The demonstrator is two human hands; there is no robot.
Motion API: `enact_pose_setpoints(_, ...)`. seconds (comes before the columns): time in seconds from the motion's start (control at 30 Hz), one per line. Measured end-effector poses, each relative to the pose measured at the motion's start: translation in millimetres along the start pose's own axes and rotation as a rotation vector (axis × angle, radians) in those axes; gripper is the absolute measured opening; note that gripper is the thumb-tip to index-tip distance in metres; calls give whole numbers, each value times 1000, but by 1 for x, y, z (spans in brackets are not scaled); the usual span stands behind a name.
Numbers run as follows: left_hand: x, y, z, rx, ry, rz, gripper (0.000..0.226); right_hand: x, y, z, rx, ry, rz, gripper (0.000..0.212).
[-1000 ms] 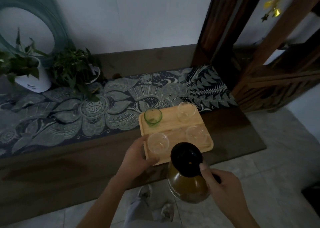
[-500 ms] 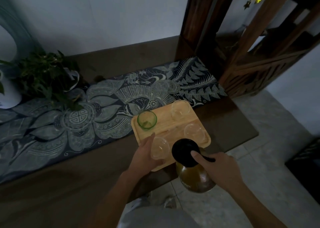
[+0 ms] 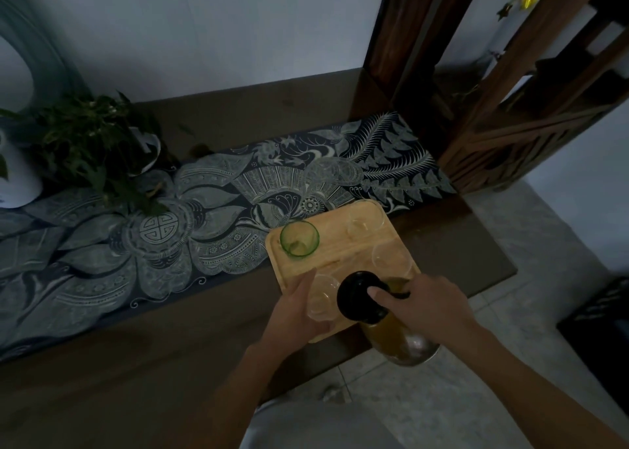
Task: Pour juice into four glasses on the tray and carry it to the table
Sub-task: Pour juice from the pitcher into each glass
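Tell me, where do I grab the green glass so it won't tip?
Wrap your fingers round the side wall of the green glass, below the rim, coming from the left. It stands upright with its mouth open upward, at the tray's far left corner, so that side is free. Nearer, the left hand holds a clear glass and the right hand the carafe.

The frame is dim and underexposed, with a cool blue-grey cast. The pale wall point(image 3: 238, 40) at the top and the floor tiles point(image 3: 551, 244) at the right are brightest; the table point(image 3: 102, 363) at lower left sinks into shadow. The tray point(image 3: 340, 254) reads as the one warm patch, and the glass point(image 3: 321, 298) at its near edge almost vanishes. A faint sheen marks the jug point(image 3: 418, 346). Wide-angle distortion bows the wooden posts point(image 3: 408, 40) at upper right. Detail is soft throughout.
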State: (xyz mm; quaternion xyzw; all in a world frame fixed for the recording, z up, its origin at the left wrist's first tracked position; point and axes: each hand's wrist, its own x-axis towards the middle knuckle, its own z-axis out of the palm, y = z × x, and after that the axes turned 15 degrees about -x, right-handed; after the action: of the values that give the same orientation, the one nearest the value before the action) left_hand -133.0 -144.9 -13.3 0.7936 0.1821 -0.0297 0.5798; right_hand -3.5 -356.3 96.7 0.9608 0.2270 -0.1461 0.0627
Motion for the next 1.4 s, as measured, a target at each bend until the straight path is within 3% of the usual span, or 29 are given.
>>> enact_pose_setpoints(1.2,-3,-13,2,-5,13,69,103,16,-53,-20,-359,-57,-104,61)
enact_pose_setpoints(1.4,-3,-13,2,-13,11,66,102,20,-61,-25,-399,-80,-123,71)
